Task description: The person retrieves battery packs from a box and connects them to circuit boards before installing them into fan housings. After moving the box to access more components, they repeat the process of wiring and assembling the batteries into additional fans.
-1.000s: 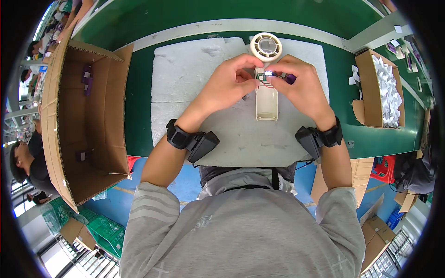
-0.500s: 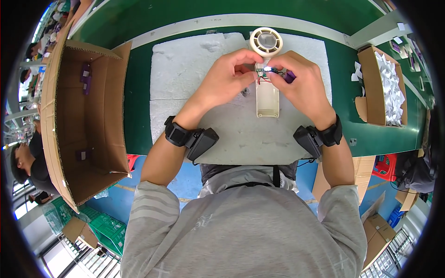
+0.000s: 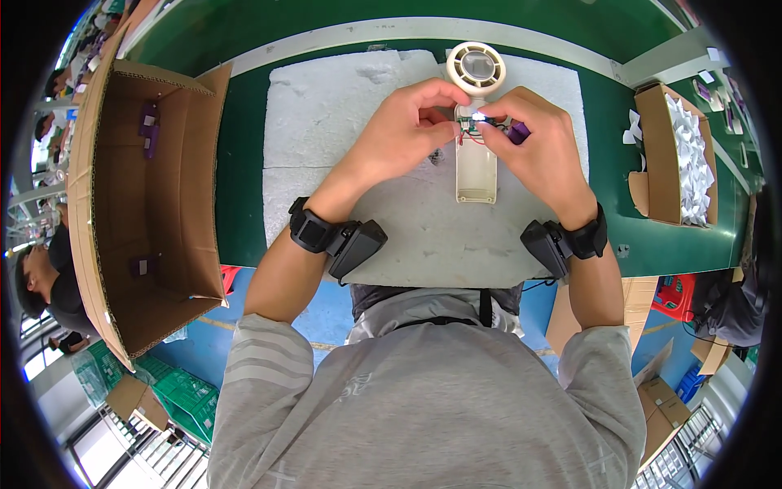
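Note:
A cream handheld fan shell (image 3: 476, 175) lies open on the foam pad, its round slotted head (image 3: 476, 68) toward the far side. My left hand (image 3: 407, 126) grips the shell's left side near the neck, fingers curled and thumb beside the board. A small green circuit board (image 3: 468, 123) with thin red and dark wires sits at the shell's upper part. My right hand (image 3: 538, 134) pinches the board's right side between thumb and index finger, by a bright white spot. A purple piece (image 3: 518, 133) shows at my right fingers; whether they hold it is unclear.
The white foam pad (image 3: 326, 106) covers the middle of the green table (image 3: 607, 236). On the left stands a large open carton (image 3: 183, 187) with purple pieces inside. A smaller carton (image 3: 656, 155) at right holds several white bladed parts (image 3: 691, 163). Another person (image 3: 49, 277) is at far left.
The shell appears slightly farther right and higher in view, and both hands have shifted with it. Both hands keep much the same hold at the board.

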`<state>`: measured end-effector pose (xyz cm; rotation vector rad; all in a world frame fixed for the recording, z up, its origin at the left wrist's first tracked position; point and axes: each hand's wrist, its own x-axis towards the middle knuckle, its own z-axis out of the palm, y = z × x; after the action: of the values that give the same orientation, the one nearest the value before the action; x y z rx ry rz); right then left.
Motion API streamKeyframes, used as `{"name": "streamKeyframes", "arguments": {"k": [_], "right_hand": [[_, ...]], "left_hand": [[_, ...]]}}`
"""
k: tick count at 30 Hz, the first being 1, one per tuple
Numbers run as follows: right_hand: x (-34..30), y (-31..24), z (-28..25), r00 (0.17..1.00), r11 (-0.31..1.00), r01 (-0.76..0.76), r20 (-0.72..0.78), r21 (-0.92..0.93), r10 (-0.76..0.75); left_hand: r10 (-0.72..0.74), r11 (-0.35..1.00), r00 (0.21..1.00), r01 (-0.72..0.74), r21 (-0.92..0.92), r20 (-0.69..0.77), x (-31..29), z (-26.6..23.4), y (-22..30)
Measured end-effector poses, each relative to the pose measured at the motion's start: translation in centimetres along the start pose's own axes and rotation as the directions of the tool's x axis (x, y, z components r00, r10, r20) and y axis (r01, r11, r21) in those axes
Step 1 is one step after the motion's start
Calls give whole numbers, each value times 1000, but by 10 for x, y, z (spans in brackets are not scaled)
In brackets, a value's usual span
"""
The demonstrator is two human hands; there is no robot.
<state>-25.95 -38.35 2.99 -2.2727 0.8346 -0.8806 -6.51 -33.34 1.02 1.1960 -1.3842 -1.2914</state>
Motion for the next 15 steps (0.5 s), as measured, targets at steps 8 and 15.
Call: {"name": "streamKeyframes", "arguments": {"k": [8, 15], "right_hand": [[0, -4, 0, 999, 999, -33, 0, -4, 33], [0, -1, 2, 1000, 1000, -7, -11, -21, 6]], "left_hand": [[-6, 1000, 1000, 6, 3, 0, -1, -1, 1], [-39, 999, 999, 39, -18, -4, 1, 1, 2]]}}
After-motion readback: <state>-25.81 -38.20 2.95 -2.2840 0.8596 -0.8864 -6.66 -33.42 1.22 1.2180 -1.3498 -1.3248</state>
